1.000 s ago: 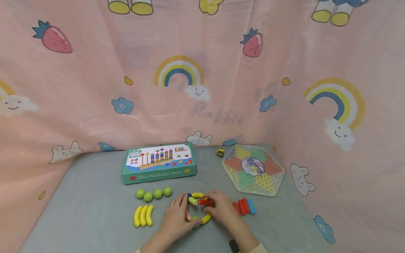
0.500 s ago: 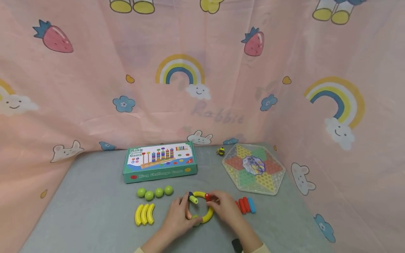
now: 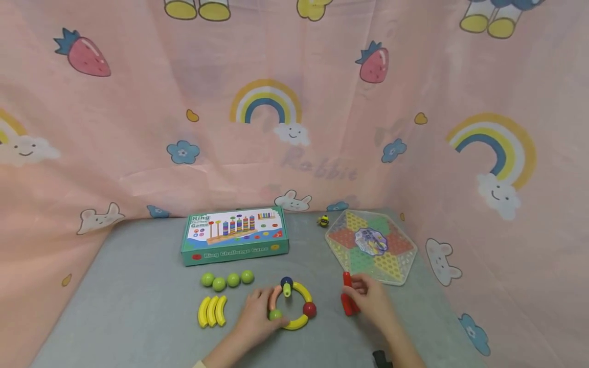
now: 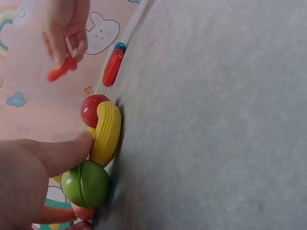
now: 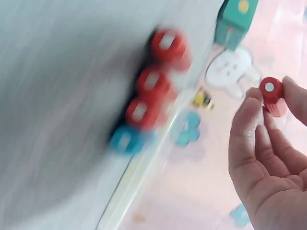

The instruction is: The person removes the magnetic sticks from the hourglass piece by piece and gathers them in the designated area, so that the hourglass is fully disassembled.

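Observation:
On the table lies a ring of magnetic toy pieces: curved yellow sticks [image 3: 301,291], a pinkish-orange curved stick [image 3: 273,295], a dark blue ball [image 3: 286,282], a red ball [image 3: 310,309] and a green ball [image 4: 86,184]. A short yellow-green stick [image 3: 287,290] juts from the blue ball. My left hand [image 3: 257,312] holds the ring's near left side, thumb against the lower yellow stick [image 4: 106,134], fingers partly hidden. My right hand [image 3: 370,299], right of the ring, pinches a red magnetic stick [image 5: 271,88] between thumb and fingertips, above the other sticks.
Red sticks [image 5: 152,81] and one blue stick [image 5: 127,140] lie under my right hand. Left are several green balls [image 3: 233,279] and three curved yellow sticks [image 3: 212,311]. Behind stand a green game box [image 3: 234,250], a bee figure [image 3: 323,221] and a hexagonal board [image 3: 391,263].
My right hand has moved right, away from the ring, carrying the red stick to the loose sticks. The ring has turned slightly, its blue ball shifting right; the red ball now shows.

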A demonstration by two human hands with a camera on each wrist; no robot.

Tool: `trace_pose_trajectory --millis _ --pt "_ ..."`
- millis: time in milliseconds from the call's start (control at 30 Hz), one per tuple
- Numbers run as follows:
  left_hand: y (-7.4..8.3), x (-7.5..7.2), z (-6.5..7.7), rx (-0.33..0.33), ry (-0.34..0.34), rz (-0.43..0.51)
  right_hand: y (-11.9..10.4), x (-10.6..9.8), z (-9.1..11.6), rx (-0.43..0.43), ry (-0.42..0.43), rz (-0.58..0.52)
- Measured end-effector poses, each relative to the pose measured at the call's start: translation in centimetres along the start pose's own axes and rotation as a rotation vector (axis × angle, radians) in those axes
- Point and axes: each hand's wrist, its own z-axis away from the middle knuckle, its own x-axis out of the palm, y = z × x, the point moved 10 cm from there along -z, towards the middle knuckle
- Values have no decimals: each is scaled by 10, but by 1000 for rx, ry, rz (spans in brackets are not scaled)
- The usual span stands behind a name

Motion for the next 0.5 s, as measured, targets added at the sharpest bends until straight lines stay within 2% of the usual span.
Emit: trace_pose_trajectory --millis 100,233,367,500 --pt "-2 1 -2 4 7 6 15 -16 0 16 12 42" --pt "-4 -3 -2 -18 59 -5 37 -29 -2 62 17 74" --pt "-3 -8 0 -45 109 -35 57 -34 -6 115 7 116" --pt "2 -8 -1 -6 118 -68 72 -34 -11 163 -19 163"
